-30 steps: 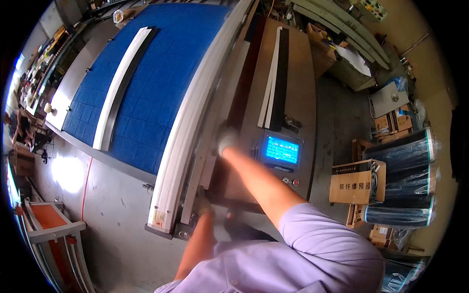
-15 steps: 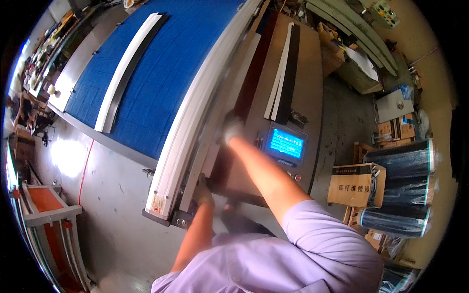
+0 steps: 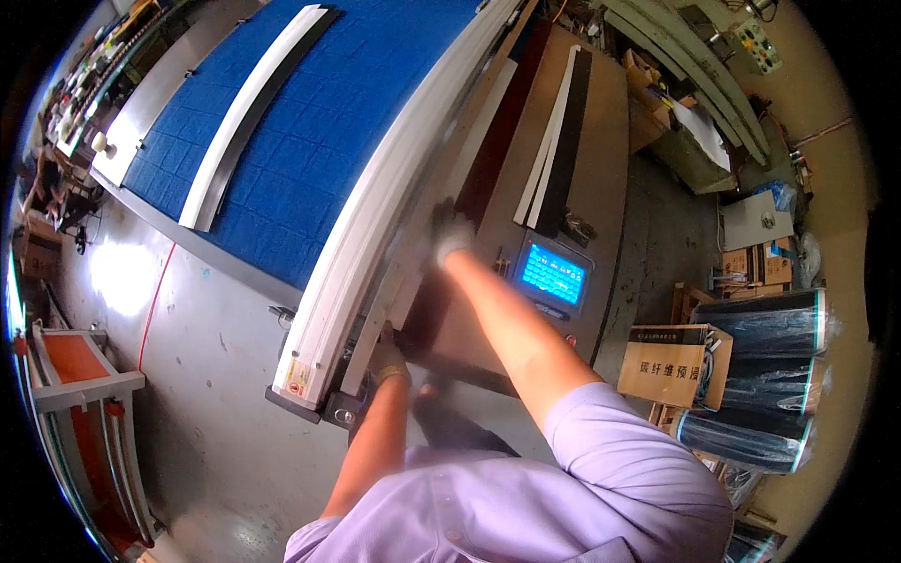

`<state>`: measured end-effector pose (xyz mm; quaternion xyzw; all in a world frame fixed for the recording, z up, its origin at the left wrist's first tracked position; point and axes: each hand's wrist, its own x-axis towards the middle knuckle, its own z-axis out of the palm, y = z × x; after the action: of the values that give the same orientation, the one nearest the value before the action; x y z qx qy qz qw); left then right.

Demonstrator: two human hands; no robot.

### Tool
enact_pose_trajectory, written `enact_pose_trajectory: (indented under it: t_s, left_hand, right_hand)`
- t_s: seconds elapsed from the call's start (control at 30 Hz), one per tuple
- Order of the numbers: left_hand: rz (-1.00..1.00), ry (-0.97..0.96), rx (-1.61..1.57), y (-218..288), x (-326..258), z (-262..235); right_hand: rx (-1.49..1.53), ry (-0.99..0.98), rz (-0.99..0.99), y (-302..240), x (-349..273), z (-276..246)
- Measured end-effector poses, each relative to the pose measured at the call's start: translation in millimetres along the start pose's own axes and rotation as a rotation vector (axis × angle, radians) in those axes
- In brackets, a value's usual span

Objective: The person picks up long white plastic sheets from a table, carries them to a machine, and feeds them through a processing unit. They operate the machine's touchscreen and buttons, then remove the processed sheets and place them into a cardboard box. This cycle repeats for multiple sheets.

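A long dark brown sheet (image 3: 449, 314) lies along the grey side rail (image 3: 413, 244) of a machine with a wide blue belt (image 3: 310, 131). My right hand (image 3: 450, 235), in a pale glove, reaches forward and grips the sheet's left edge by the rail. My left hand (image 3: 387, 359), also gloved, holds the sheet's near corner at the rail's near end. A long white strip (image 3: 361, 235) runs along the belt's right edge beside both hands.
A lit blue control screen (image 3: 554, 274) sits on the grey cabinet right of my right arm, with a black and white strip (image 3: 556, 150) lying above it. Another white strip (image 3: 246, 113) lies on the belt. Black rolls (image 3: 765, 328) and cardboard boxes (image 3: 674, 364) stand at the right. An orange rack (image 3: 80, 375) stands at the left.
Both hands have slid a little forward along the rail with the dark sheet; the right arm is stretched further out. The view has shifted slightly.
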<state>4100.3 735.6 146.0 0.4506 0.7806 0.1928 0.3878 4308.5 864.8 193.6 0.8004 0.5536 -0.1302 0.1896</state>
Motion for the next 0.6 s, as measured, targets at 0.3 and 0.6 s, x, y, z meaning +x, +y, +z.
enact_pose_trajectory:
  t_s: [0.3,0.6]
  left_hand:
    - [0.062,-0.048,-0.05,-27.2,9.3,15.6]
    - [0.102,-0.157,-0.066,-23.5,8.0,10.2]
  right_hand:
    - [0.001,0.071,0.004,1.2,5.8,10.5]
    - [-0.016,0.118,-0.016,12.4,13.1,18.0]
